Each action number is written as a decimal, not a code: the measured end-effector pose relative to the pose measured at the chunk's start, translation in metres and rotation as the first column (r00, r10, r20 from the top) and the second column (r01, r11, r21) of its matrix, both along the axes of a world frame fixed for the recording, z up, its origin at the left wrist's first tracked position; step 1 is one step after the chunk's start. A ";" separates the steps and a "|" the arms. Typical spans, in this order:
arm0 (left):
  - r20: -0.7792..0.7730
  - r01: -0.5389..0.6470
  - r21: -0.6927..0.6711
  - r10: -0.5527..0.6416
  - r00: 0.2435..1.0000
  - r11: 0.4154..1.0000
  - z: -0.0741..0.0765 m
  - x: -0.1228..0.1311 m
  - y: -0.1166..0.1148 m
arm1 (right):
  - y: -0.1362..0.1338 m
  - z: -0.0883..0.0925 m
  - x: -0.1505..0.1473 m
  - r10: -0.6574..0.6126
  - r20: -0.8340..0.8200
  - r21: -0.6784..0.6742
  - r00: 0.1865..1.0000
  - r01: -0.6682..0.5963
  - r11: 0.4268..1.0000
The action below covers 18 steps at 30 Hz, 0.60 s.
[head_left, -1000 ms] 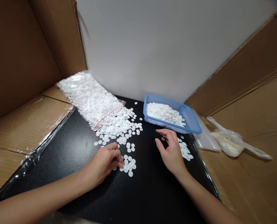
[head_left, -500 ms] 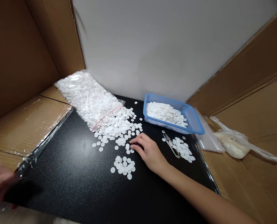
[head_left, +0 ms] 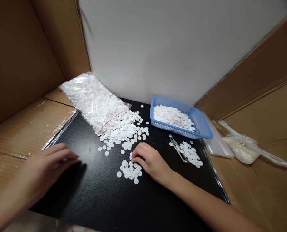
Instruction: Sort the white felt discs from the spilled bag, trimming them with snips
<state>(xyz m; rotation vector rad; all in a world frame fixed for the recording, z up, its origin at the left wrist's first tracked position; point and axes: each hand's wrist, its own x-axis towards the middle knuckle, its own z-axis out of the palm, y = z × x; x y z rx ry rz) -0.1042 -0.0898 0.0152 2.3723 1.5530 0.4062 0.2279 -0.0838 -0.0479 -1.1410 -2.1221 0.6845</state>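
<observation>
My right hand (head_left: pixel 152 162) rests on the black table with thumb and fingers bent together over white discs (head_left: pixel 131 170), at the upper right of a small loose group. Its fingertips touch the discs; exactly how many it holds is hidden. My left hand (head_left: pixel 54 161) hovers over the table's left side, slightly blurred, with a gap between thumb and bent fingers and nothing visible in it. Behind the right hand, a larger heap of discs (head_left: pixel 124 130) spills from the mouth of a clear zip bag (head_left: pixel 92 100) with a red strip.
A blue basket (head_left: pixel 182 131) holding many white discs stands at the back right. In front of it lie small thread snips (head_left: pixel 179 151) beside another disc pile (head_left: pixel 191 154). Further right are clear plastic sleeves (head_left: pixel 216 138) and a knotted plastic bag (head_left: pixel 242 149). Cardboard (head_left: pixel 17 129) flanks the table.
My left hand has come in from the lower left edge to above the table. My right hand has shifted slightly toward me, from the heap's edge to the small group of discs.
</observation>
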 end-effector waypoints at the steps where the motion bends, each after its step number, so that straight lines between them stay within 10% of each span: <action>1: -0.054 0.099 -0.044 -0.102 0.993 0.994 -0.002 0.020 0.009 | -0.003 0.000 0.002 0.035 0.005 0.017 0.999 -0.035 0.999; 6: -0.150 0.418 -0.220 -0.454 0.878 0.881 -0.005 0.096 0.037 | -0.007 0.000 0.021 -0.095 0.007 -0.019 0.995 0.095 0.995; 18: 0.076 0.357 -0.188 -0.349 0.934 0.915 -0.024 0.122 0.070 | 0.011 0.011 0.021 -0.115 0.090 -0.294 0.989 0.137 0.946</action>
